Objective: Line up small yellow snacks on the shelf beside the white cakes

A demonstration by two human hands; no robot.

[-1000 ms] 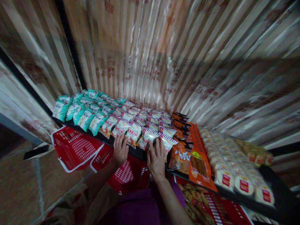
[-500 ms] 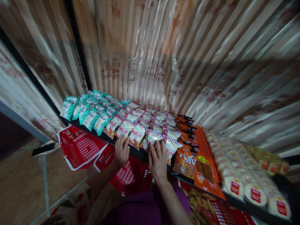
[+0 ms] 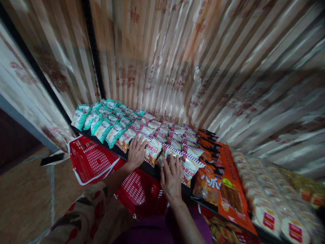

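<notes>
Rows of small white snack bags (image 3: 153, 149) with red-and-blue striped edges fill the middle of a dark shelf (image 3: 149, 168). My left hand (image 3: 137, 152) lies on one front-row bag, fingers spread and covering part of it. To its right, my right hand (image 3: 172, 176) rests against another front bag, fingers stretched out over its face. Neither hand is wrapped round a bag. Teal snack bags (image 3: 102, 129) stand left of the white ones, and orange snack bags (image 3: 207, 181) stand to the right.
Below the shelf hang or stand red baskets (image 3: 92, 159) with white handles. Round white packs with red labels (image 3: 268, 219) line the shelf's right end. A pleated, patterned curtain (image 3: 162, 61) rises behind the shelf. Tiled floor (image 3: 27, 196) shows at the lower left.
The view has shifted slightly, so the shelf sits further right and lower. My left hand has moved up further onto the front bag. My right hand stays at its bag.
</notes>
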